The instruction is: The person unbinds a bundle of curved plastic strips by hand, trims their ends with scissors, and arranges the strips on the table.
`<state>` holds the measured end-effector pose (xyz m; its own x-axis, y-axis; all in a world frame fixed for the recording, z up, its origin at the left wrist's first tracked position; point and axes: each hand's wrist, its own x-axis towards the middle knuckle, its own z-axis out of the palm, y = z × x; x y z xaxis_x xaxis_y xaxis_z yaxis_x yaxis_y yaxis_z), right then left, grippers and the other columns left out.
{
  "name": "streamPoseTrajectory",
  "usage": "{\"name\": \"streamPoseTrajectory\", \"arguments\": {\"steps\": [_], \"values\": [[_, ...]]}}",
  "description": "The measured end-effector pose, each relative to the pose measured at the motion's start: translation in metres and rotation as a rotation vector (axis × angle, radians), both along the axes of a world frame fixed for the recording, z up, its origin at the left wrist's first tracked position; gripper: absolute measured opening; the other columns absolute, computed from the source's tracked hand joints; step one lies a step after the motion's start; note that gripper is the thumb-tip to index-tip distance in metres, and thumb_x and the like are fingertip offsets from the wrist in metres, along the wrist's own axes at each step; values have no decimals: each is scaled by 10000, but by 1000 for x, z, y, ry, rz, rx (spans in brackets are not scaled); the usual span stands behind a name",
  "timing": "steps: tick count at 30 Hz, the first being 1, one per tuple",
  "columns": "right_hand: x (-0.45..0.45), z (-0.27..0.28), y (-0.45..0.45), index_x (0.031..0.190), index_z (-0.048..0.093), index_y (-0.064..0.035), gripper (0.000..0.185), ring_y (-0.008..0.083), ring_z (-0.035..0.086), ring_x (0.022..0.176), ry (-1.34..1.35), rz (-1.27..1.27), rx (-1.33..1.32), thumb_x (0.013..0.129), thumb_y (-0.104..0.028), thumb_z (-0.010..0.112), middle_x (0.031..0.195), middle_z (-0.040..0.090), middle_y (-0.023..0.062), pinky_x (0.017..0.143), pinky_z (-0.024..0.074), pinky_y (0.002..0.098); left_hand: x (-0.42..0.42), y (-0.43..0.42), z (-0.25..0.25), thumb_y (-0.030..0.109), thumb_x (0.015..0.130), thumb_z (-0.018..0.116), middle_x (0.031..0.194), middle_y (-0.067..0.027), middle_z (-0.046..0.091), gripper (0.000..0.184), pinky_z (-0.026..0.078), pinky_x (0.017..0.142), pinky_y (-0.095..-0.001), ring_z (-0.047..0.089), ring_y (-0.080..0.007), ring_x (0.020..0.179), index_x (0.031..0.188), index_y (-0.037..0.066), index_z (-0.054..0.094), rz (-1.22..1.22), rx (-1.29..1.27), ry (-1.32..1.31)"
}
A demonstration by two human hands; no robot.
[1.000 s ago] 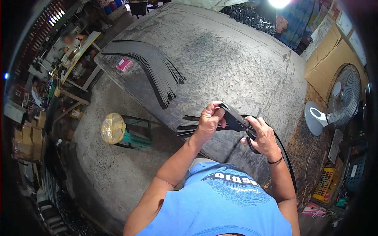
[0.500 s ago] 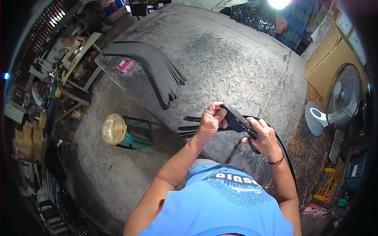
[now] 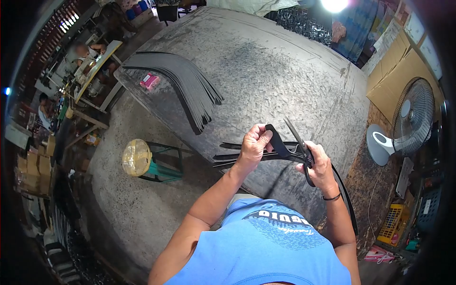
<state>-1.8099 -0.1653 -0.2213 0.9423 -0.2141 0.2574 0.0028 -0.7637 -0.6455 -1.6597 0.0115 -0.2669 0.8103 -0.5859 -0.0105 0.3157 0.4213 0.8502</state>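
Note:
My left hand [image 3: 255,145] pinches the end of a black strip [image 3: 277,141] between thumb and fingers. In my right hand [image 3: 320,167] is a pair of scissors [image 3: 296,134], its blades spread apart, one pointing up and away beside the strip. A long dark band hangs below my right wrist and curves down past the forearm. Beneath my left hand, several dark strips [image 3: 230,156] lie at the table's near edge. Farther off, a curved stack of grey strips [image 3: 178,71] fans out on the table [image 3: 280,71].
A pink packet [image 3: 150,81] lies beside the stack. A stool [image 3: 164,164] with a taped round top [image 3: 137,157] stands left of the table. To the right are a grey fan [image 3: 414,116], cardboard [image 3: 403,71] and a yellow crate [image 3: 392,223]. Two people sit at the far left.
The scissors' blades have spread apart; before, they were close together along the strip. My right hand has shifted slightly down and right. My left hand stays nearly in place.

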Motion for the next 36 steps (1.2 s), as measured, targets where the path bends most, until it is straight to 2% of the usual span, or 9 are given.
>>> {"name": "streamPoseTrajectory", "arguments": {"steps": [4, 5, 6, 7, 9, 11, 18, 21, 36], "values": [[6, -22, 0, 1259, 508, -21, 643, 212, 586, 759, -157, 11, 145, 741, -256, 806, 907, 567, 85, 691, 486, 325, -3, -15, -1, 138, 988, 524, 841, -49, 641, 110, 501, 668, -244, 595, -97, 699, 1038, 40, 525, 104, -16, -60], [3, -14, 5, 1277, 501, -28, 592, 109, 522, 719, 35, -47, 497, 804, -266, 765, 831, 516, 8, 641, 438, 253, -4, -19, 3, 138, 988, 520, 878, -84, 645, 129, 513, 745, -290, 623, -147, 775, 1067, 39, 494, 82, -110, -3], [3, -14, 6, 1277, 501, -28, 592, 109, 522, 719, 36, -49, 490, 804, -266, 765, 831, 516, 8, 641, 438, 253, -5, -23, 7, 137, 988, 517, 915, -119, 649, 156, 525, 823, -336, 651, -196, 852, 1095, 39, 463, 62, -206, 55], [5, -17, 5, 1287, 498, -40, 582, 74, 486, 701, 31, -79, 676, 820, -274, 755, 816, 499, -18, 620, 407, 226, -6, -25, 12, 139, 993, 501, 916, -153, 648, 174, 539, 815, -369, 665, -248, 873, 1105, 36, 417, 12, -209, 54], [5, -10, 7, 1318, 486, -67, 565, 20, 421, 654, 30, -133, 893, 857, -288, 727, 791, 478, -61, 578, 341, 185, -8, -32, 20, 101, 978, 521, 838, -120, 621, 157, 535, 704, -319, 633, -185, 735, 1081, 36, 421, -4, -114, -42], [2, -14, -2, 1317, 487, -62, 568, 23, 422, 653, 9, -135, 836, 857, -293, 728, 783, 474, -63, 579, 345, 187, -11, -40, 24, 108, 946, 594, 708, -46, 567, 150, 490, 579, -251, 558, -106, 599, 985, 35, 468, 11, -7, -140], [-26, -6, -27, 1280, 509, -22, 661, 94, 494, 710, -12, -134, 648, 784, -350, 796, 888, 571, 0, 645, 418, 239, -14, -41, 10, 273, 896, 700, 667, 27, 515, 283, 427, 547, -233, 485, -53, 609, 919, 39, 542, 8, 309, -410], [-42, 8, -31, 1243, 544, -51, 712, 250, 594, 786, -39, -50, 77, 643, -269, 859, 947, 588, 106, 709, 485, 333, -14, -39, -4, 292, 916, 674, 710, 21, 511, 292, 431, 554, -244, 474, -61, 621, 971, 41, 535, 15, 217, -549], [-37, 34, -12, 1217, 570, -87, 699, 341, 629, 783, 78, -11, -210, 639, -373, 840, 907, 593, 136, 670, 521, 421, -12, -32, -11, 202, 935, 646, 732, 0, 530, 214, 424, 602, -249, 474, -73, 670, 976, 52, 499, -54, 126, -518]]}}
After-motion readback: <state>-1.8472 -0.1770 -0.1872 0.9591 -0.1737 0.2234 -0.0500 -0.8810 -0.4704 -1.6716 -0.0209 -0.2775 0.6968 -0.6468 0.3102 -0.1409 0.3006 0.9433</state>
